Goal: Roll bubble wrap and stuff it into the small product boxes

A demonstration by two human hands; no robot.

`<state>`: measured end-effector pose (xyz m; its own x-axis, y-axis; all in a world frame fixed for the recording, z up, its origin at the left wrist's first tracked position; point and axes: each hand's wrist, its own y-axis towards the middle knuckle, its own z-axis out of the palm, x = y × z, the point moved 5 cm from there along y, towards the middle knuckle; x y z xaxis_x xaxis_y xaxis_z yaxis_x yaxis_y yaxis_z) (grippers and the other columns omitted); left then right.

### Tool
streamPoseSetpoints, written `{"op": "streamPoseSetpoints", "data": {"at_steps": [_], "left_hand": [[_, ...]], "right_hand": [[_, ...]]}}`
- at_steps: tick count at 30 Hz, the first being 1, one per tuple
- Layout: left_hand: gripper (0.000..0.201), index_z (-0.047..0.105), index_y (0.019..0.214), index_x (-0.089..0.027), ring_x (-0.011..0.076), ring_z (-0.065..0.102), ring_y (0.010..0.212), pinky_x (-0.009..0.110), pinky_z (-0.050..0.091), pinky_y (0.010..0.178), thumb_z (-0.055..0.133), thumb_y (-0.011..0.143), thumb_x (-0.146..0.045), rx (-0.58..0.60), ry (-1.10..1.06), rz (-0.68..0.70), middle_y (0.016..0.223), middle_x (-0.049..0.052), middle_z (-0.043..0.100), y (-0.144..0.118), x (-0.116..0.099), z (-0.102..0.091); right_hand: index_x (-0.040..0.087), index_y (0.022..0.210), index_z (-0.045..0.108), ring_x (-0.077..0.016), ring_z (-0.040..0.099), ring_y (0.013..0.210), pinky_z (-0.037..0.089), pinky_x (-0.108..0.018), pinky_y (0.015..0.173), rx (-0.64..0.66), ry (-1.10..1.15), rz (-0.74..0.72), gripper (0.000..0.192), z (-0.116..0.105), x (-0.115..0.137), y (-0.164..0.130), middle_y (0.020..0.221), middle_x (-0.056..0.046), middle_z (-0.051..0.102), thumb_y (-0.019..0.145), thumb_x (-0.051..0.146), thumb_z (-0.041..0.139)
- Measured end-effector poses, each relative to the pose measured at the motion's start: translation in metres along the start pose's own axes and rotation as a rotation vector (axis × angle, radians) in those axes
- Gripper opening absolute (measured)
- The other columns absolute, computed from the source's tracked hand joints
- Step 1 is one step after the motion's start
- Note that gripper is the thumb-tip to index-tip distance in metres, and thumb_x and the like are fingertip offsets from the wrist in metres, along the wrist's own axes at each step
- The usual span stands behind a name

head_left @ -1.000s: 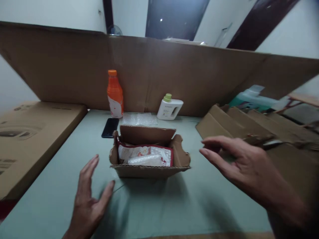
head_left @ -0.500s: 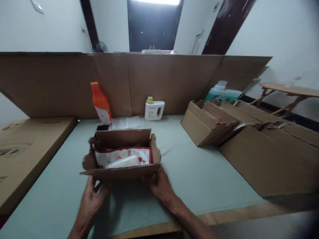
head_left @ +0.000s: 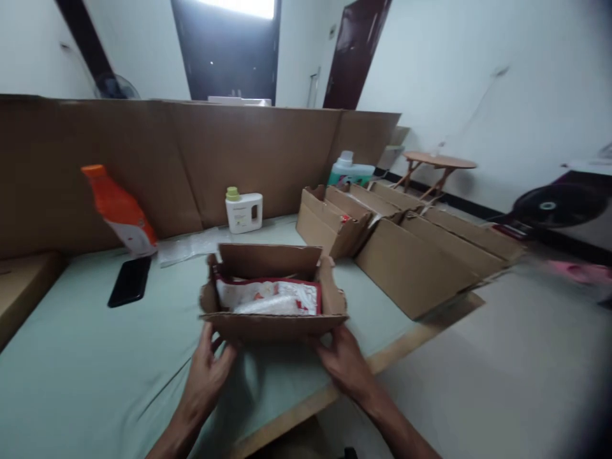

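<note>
An open-topped cardboard box [head_left: 277, 329] is between my two hands, low in the middle of the view. Inside it lie a white and red printed packet [head_left: 248, 290] and a clear plastic-wrapped item [head_left: 268, 305]. My left hand [head_left: 210, 366] grips the box at its near left lower corner, thumb toward the front wall. At the near right lower corner, my right hand [head_left: 342, 360] is closed on the same box. The fingers beneath the box are partly hidden.
On the green-covered table [head_left: 71, 357] are a black phone [head_left: 130, 282], an orange bottle [head_left: 122, 210], a clear plastic sheet [head_left: 191, 247] and a white jug [head_left: 243, 212]. Several cardboard boxes [head_left: 406, 268] stand at the right, before a teal bottle [head_left: 351, 171]. A cardboard panel [head_left: 258, 153] runs behind.
My view has turned to the right. Both hands have carried the cardboard box rightward, nearer the other boxes, and the phone it partly covered now shows fully.
</note>
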<state>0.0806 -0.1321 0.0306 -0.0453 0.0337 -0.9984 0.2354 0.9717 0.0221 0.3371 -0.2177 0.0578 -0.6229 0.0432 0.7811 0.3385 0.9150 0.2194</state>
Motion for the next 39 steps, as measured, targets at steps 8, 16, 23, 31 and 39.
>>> {"op": "streamPoseSetpoints", "data": {"at_steps": [8, 16, 23, 31, 39], "left_hand": [[0.065, 0.043, 0.147, -0.020, 0.0273, 0.053, 0.132, 0.043, 0.046, 0.109, 0.059, 0.085, -0.033, 0.480, -0.050, 0.180, 0.147, 0.011, 0.055, 0.078, -0.006, 0.208], [0.087, 0.023, 0.155, -0.010, 0.0355, 0.030, 0.148, 0.050, 0.023, 0.123, 0.065, 0.082, -0.030, 0.390, -0.019, 0.170, 0.159, 0.023, 0.029, 0.075, 0.023, 0.282], [0.096, 0.018, 0.157, -0.012, 0.0336, 0.028, 0.150, 0.049, 0.031, 0.121, 0.065, 0.075, -0.026, 0.539, -0.027, 0.186, 0.163, 0.019, 0.026, 0.060, 0.044, 0.311], [0.093, 0.023, 0.156, -0.012, 0.0342, 0.025, 0.152, 0.050, 0.029, 0.122, 0.062, 0.073, -0.022, 0.621, 0.012, 0.214, 0.165, 0.019, 0.023, 0.058, 0.046, 0.311], [0.083, 0.032, 0.152, -0.007, 0.0376, 0.033, 0.148, 0.059, 0.027, 0.121, 0.059, 0.075, -0.023, 0.772, 0.198, 0.405, 0.158, 0.023, 0.038, -0.003, 0.044, 0.278]], "right_hand": [[0.020, 0.083, 0.060, -0.0286, 0.065, 0.066, 0.053, -0.042, 0.064, -0.383, -0.340, 0.371, 0.044, -0.119, -0.103, -0.054, 0.074, -0.010, 0.068, 0.081, 0.064, 0.057], [0.020, 0.138, 0.046, -0.0272, 0.064, 0.110, 0.053, -0.042, 0.094, -0.552, -0.075, 0.247, 0.058, -0.101, -0.147, -0.068, 0.128, -0.015, 0.060, 0.088, 0.048, 0.058], [0.023, 0.152, 0.036, -0.0304, 0.055, 0.130, 0.049, -0.047, 0.105, -0.550, 0.103, 0.223, 0.071, -0.086, -0.172, -0.057, 0.147, -0.018, 0.047, 0.089, 0.046, 0.061], [0.023, 0.152, 0.037, -0.0317, 0.056, 0.130, 0.050, -0.049, 0.105, -0.513, 0.066, 0.175, 0.069, -0.081, -0.175, -0.051, 0.153, -0.018, 0.042, 0.091, 0.044, 0.059], [0.021, 0.128, 0.057, -0.0310, 0.064, 0.118, 0.055, -0.047, 0.098, -0.632, 0.204, 0.217, 0.051, -0.077, -0.194, -0.061, 0.135, -0.017, 0.056, 0.085, 0.046, 0.064]]}}
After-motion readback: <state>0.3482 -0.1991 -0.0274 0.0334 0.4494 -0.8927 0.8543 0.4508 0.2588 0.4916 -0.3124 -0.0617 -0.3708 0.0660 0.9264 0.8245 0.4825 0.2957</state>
